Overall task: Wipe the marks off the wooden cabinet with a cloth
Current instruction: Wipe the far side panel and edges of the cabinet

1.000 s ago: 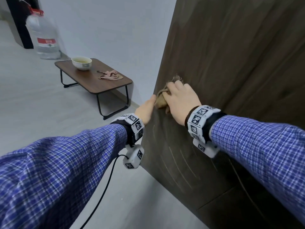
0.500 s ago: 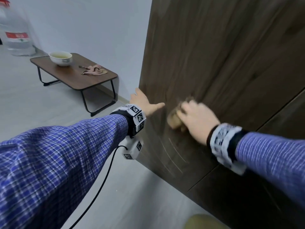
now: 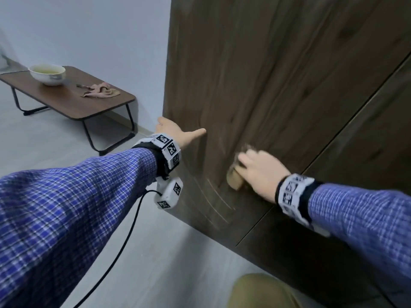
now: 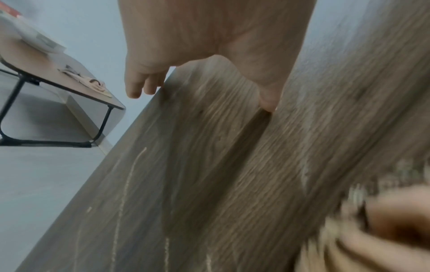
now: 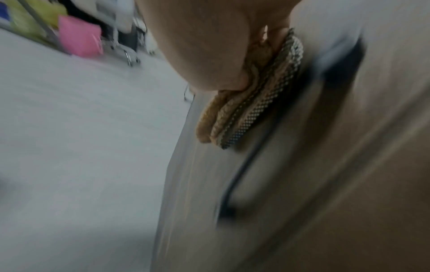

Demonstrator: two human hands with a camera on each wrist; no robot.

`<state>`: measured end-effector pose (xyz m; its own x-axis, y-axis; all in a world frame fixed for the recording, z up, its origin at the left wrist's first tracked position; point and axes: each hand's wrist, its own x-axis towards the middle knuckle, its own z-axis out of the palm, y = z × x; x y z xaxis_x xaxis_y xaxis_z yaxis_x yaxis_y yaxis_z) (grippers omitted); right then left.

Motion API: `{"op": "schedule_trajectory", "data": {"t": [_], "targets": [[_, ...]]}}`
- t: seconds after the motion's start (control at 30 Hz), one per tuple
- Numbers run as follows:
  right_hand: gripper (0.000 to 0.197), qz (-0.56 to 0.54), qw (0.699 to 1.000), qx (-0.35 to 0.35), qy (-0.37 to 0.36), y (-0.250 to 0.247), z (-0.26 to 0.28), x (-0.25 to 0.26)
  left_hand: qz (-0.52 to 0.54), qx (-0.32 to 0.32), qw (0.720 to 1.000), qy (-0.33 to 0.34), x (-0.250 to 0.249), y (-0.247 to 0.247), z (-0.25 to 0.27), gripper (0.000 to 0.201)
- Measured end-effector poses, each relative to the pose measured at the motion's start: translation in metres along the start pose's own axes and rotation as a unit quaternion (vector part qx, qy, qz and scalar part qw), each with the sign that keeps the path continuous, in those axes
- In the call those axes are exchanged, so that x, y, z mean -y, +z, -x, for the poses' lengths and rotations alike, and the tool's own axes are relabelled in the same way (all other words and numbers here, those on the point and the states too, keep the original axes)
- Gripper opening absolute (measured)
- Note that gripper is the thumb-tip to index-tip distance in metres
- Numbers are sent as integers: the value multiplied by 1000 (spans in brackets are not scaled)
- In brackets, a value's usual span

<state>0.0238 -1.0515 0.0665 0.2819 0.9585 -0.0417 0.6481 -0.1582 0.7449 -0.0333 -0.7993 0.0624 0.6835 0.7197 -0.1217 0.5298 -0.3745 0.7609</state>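
Observation:
The dark wooden cabinet fills the right half of the head view. Pale streak marks run down its lower front; in the left wrist view the marks show as light lines. My right hand holds a folded tan cloth flat against the panel, just above the streaks. The right wrist view shows the cloth tucked under my right hand. My left hand rests at the cabinet's left edge with its thumb straight on the front. In the left wrist view my left hand straddles that corner.
A low wooden table stands at the back left with a white bowl and a pink rag on it. A black cable hangs from my left wrist. My knee shows at the bottom. A seam divides the cabinet panels.
My right hand has carried the cloth from the cabinet's left edge down and to the right across the panel. My left thumb has spread onto the front face.

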Motion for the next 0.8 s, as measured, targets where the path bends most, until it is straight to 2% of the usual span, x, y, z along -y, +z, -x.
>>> {"op": "schedule_trajectory", "data": {"t": [0.1, 0.17, 0.2, 0.3, 0.33, 0.4, 0.57, 0.63, 0.7, 0.8], "targets": [[32, -26, 995, -67, 72, -47, -17, -39, -1, -12, 1000, -2, -4, 1, 0, 139], [27, -31, 994, -70, 74, -44, -4, -42, -6, -9, 1000, 1, -3, 1, 2, 141], [25, -24, 997, -45, 53, -36, 7, -36, -14, -6, 1000, 3, -1, 2, 3, 141], [22, -34, 986, 163, -12, -6, 39, -4, -17, -11, 1000, 7, 2, 4, 6, 134], [18, -45, 980, 196, -7, -2, 43, 1, -14, -16, 1000, 7, 1, 4, 6, 131], [13, -50, 984, 174, 3, -3, 35, 0, -4, -19, 1000, 3, 2, 3, 5, 128], [20, -52, 998, 26, 27, -13, 0, -5, 0, -18, 1000, 5, 5, 2, 2, 129], [25, -56, 998, 33, 25, -6, -10, 6, 9, -21, 1000, 0, 7, 4, 0, 130], [32, -49, 997, 62, -18, 11, -18, 27, 26, -28, 999, -13, 11, 6, -3, 134], [36, -53, 980, 164, -104, 41, -22, 62, 71, -27, 997, -13, 17, 12, -10, 142]]}}
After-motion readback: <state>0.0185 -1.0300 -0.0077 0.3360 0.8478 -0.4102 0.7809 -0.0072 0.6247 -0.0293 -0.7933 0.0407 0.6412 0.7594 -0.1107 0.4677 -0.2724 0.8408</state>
